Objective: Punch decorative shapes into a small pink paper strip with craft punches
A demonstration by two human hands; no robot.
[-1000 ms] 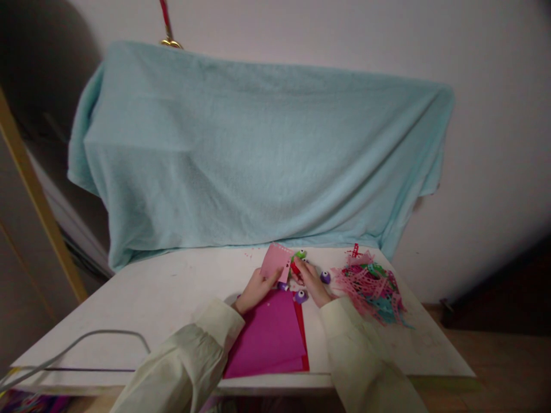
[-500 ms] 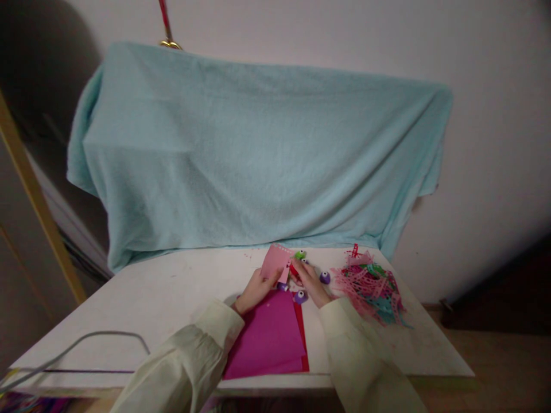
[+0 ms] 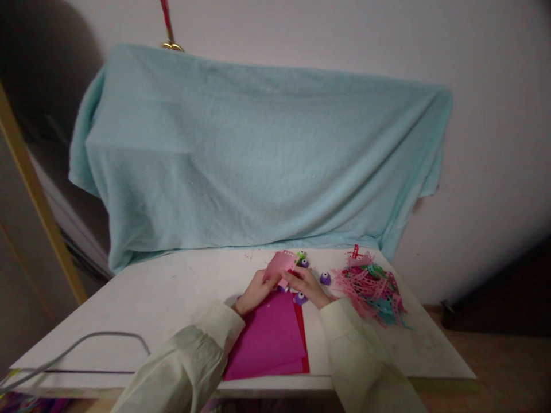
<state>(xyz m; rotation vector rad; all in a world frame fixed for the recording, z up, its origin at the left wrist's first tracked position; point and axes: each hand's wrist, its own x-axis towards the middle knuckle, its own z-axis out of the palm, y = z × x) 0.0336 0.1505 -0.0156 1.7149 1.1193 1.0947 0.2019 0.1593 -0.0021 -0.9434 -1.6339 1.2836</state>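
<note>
Head view: the right hand [image 3: 306, 285] is now meeting the pink paper [image 3: 278, 265] just beyond the magenta sheets [image 3: 267, 338], so both hands are working at one piece. The left hand [image 3: 253, 293] is pinching the paper; right fingers are bunching narrowly, on what I cannot tell. Versus the earlier frame, the paper is tilting more, the red object [image 3: 290, 275] showing less.
</note>
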